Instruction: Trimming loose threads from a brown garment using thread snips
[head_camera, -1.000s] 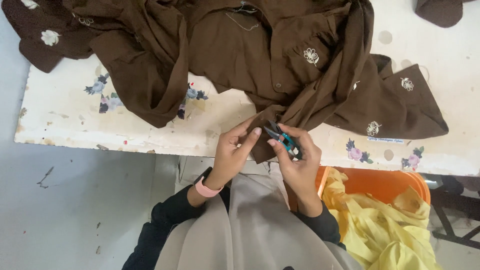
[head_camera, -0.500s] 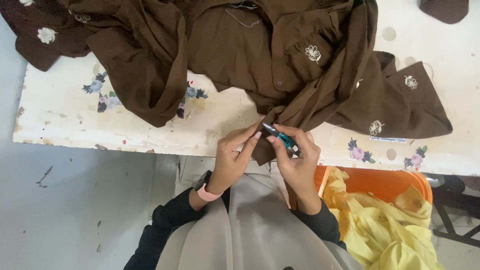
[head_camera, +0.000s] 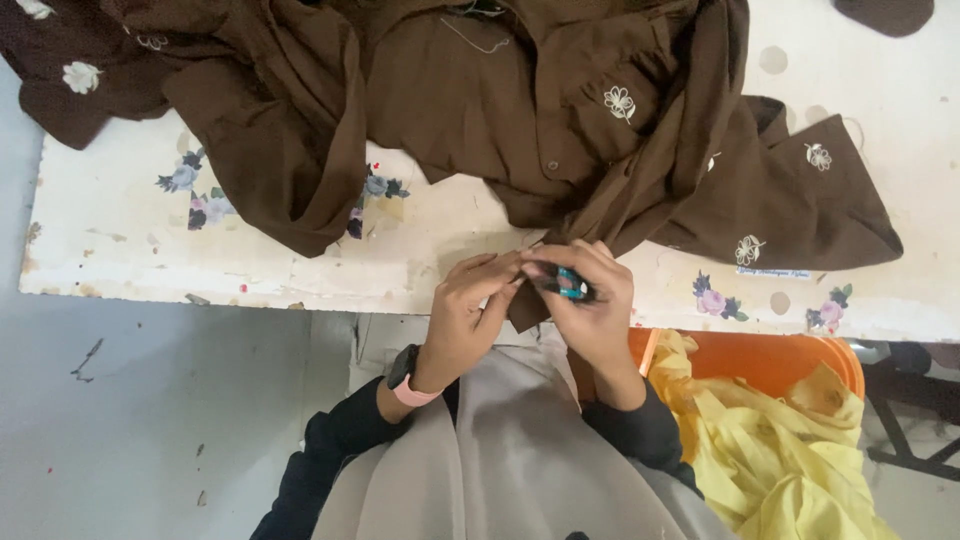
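Brown garment (head_camera: 520, 110), soft and limp, sprawls over the white table (head_camera: 250, 270)
Left hand (head_camera: 470, 310) pinches its hanging edge; right hand (head_camera: 590, 305) grips small teal snips (head_camera: 570, 285) against that edge, the handiest hold

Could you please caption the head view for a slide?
Both hands, left and right, work a small teal-handled tool on brown embroidered fabric.

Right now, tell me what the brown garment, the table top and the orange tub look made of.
Brown garment: woven cloth, matte, judging by soft folds and white embroidered flowers. Table top: probably painted or laminated board, cream with printed flowers; the chipped, stained edge suggests a coating. Orange tub: likely plastic, smooth with an even rim, holding yellow cloth.
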